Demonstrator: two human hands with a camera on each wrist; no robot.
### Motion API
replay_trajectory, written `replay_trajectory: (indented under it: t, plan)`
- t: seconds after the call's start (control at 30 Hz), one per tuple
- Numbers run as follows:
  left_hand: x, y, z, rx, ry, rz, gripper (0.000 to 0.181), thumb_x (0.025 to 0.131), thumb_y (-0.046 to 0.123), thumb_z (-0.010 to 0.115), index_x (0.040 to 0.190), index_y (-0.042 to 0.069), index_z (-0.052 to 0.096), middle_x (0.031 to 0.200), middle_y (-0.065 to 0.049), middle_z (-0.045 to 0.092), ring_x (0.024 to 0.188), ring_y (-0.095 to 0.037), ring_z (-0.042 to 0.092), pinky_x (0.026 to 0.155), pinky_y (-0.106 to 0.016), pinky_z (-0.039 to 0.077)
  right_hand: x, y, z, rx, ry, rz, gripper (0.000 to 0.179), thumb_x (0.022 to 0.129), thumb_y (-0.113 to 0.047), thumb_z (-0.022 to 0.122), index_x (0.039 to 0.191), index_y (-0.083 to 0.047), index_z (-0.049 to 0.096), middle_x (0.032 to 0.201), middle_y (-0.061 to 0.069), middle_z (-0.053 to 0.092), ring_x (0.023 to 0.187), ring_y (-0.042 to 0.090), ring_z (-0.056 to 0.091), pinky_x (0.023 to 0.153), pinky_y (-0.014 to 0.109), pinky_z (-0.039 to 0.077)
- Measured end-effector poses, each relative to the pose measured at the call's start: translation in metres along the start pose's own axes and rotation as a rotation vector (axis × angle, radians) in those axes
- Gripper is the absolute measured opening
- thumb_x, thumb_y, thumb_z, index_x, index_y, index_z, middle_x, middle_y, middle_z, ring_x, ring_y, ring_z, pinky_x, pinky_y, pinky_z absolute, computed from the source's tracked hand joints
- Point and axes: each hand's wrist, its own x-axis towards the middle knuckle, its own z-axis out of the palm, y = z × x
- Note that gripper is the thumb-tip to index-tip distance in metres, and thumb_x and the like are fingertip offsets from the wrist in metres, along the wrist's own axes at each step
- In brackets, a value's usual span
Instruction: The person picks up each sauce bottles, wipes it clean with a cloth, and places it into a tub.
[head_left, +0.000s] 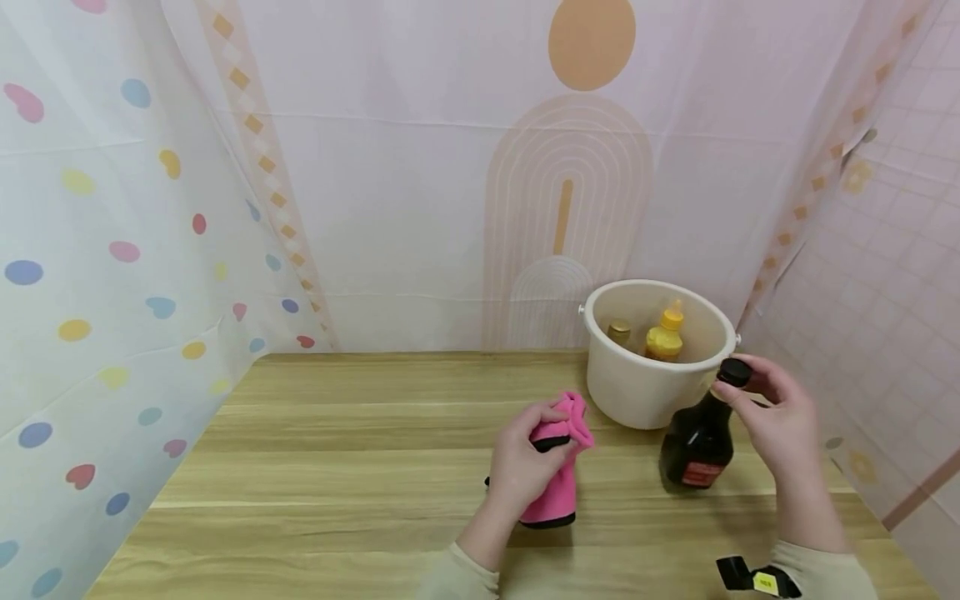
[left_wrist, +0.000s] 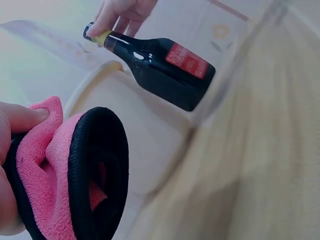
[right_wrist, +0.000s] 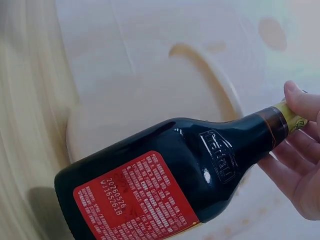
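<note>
Pink plush cloth (head_left: 555, 492), edged in black, sits bunched in the left hand (head_left: 522, 458), its thumb and fingers pinching the fabric above the tabletop (head_left: 337, 467). We cannot make out much inside its rolled end, where the left wrist view shows dark folds, and that view cuts the hand off at its edge. Past the back of this hand, in the head view, we notice a small black bit too hidden to identify.

The right hand (head_left: 780, 408) pinches the neck of a dark glass bottle (head_left: 697, 442) between thumb and fingers, just under its black cap (head_left: 734, 372), around the yellow neck band (right_wrist: 290, 116). The bottle leans in front of the bucket's right side; we cannot tell whether its base touches the wood. Up close, we can read 20260526 stamped on the red label (right_wrist: 135, 200), but the smaller print is too fine, the embossed lettering above is unclear, and the frame crops a lower corner of the bottle.

Inside the cream bucket (head_left: 630, 387), we see a yellow-topped squeeze bottle (head_left: 664, 340) and, to its left, a gold-lidded container (head_left: 619, 331). The front rim hides their lower parts, so we cannot tell what else lies deeper.
</note>
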Motion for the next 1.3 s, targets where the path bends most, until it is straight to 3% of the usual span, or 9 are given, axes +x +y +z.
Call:
replay_trajectory:
  t: [0.2,0.4,0.7,0.9,0.97,1.3]
  plan:
    - [0.008,0.009,-0.013,-0.046,0.053,-0.001,0.030,0.074,0.010,0.087,0.099,0.017,0.072,0.124,0.004,0.067,0.117,-0.017,0.061,0.092,-0.032,0.051,-0.006,-0.014,0.029,0.054,-0.078,-0.052,0.038,0.082,0.002,0.078,0.117,0.000,0.065,0.090,-0.020,0.064,0.082,-0.001,0.061,0.070,0.011,0.049]
    - [0.018,0.017,-0.026,-0.069,0.104,0.063,0.031,0.073,0.009,0.088,0.099,0.013,0.073,0.122,-0.001,0.068,0.114,-0.018,0.063,0.090,-0.034,0.053,-0.013,-0.027,0.064,0.092,-0.151,-0.065,0.039,0.080,-0.002,0.081,0.117,0.000,0.066,0.088,-0.017,0.064,0.083,0.000,0.062,0.073,0.013,0.051]
    - [0.030,0.020,-0.044,-0.029,0.157,0.137,0.032,0.072,0.006,0.088,0.100,0.011,0.073,0.122,-0.001,0.068,0.112,-0.016,0.064,0.088,-0.034,0.054,-0.022,-0.042,0.110,0.196,-0.224,-0.112,0.040,0.079,0.001,0.081,0.115,0.001,0.066,0.097,0.011,0.067,0.085,0.007,0.061,0.075,0.019,0.053]
    - [0.032,0.017,-0.050,-0.056,0.180,0.138,0.031,0.073,0.005,0.087,0.100,0.010,0.073,0.122,-0.003,0.068,0.113,-0.018,0.063,0.088,-0.034,0.054,-0.028,-0.049,0.138,0.203,-0.229,-0.162,0.036,0.077,0.004,0.081,0.110,0.002,0.068,0.098,0.016,0.069,0.084,0.014,0.063,0.073,0.021,0.055]
    - [0.033,0.016,-0.052,-0.065,0.188,0.126,0.030,0.074,0.005,0.087,0.100,0.010,0.073,0.122,-0.003,0.068,0.113,-0.019,0.063,0.086,-0.033,0.054,-0.028,-0.041,0.149,0.226,-0.223,-0.177,0.037,0.076,0.003,0.083,0.110,-0.001,0.069,0.098,0.014,0.070,0.085,0.016,0.063,0.073,0.021,0.055]
    - [0.035,0.010,-0.062,-0.084,0.227,0.098,0.030,0.075,0.006,0.086,0.102,0.009,0.073,0.123,-0.005,0.067,0.112,-0.021,0.063,0.084,-0.035,0.055,-0.036,-0.044,0.177,0.285,-0.225,-0.220,0.036,0.076,0.001,0.083,0.109,-0.002,0.068,0.100,0.013,0.070,0.089,0.025,0.067,0.074,0.029,0.057]
